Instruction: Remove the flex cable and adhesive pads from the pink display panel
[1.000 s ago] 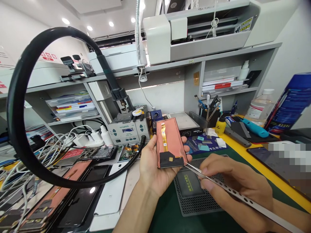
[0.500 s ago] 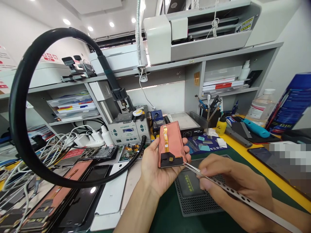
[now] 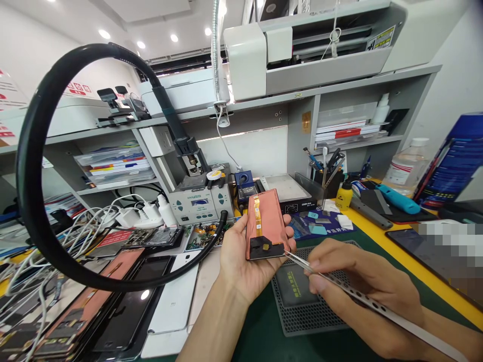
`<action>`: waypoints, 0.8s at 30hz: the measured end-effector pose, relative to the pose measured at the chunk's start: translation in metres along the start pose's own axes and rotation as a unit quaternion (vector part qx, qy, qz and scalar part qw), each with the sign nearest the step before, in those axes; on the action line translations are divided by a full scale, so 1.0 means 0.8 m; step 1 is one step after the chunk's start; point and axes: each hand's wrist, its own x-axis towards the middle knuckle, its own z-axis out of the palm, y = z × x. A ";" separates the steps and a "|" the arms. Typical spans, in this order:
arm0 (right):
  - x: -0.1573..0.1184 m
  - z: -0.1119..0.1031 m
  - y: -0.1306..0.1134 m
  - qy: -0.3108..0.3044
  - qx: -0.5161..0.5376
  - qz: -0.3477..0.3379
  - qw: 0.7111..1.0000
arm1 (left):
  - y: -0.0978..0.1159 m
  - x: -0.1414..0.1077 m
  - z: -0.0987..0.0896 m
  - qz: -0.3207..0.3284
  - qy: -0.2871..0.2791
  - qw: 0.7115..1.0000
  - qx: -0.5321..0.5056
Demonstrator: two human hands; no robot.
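Observation:
My left hand (image 3: pixel 239 269) cradles a phone screen panel (image 3: pixel 272 216), its copper-coloured back facing me and tilted upright. A gold flex cable (image 3: pixel 258 216) runs down that back to a black strip (image 3: pixel 266 250) along the lower edge. In my right hand (image 3: pixel 362 291) is a pair of metal tweezers (image 3: pixel 352 292) with a row of holes, pinched between thumb and fingers. The tips meet the panel's lower right corner; whether they grip anything there is too small to tell. Below both hands lies a grey perforated mat (image 3: pixel 313 322) on the green work surface.
Phones and screen panels (image 3: pixel 128 306) lie stacked at left beside tangled white cables. A black hose (image 3: pixel 26 166) loops from the hot-air station (image 3: pixel 199 203). A tool holder (image 3: pixel 330 176), yellow bottle (image 3: pixel 343 196) and clear bottle (image 3: pixel 405 168) stand at back right.
Almost nothing differs. The view has shifted very slightly; both hands keep their hold, and the tweezer tips stay at the panel's lower right corner.

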 end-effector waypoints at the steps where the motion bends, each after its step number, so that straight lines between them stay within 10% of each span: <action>1: 0.000 0.000 0.000 -0.001 0.002 0.001 1.000 | 0.000 0.000 0.000 -0.001 -0.001 1.000 0.000; 24: -0.009 -0.009 0.006 -0.026 0.060 0.102 0.993 | -0.004 -0.010 0.010 0.109 -0.059 0.989 0.075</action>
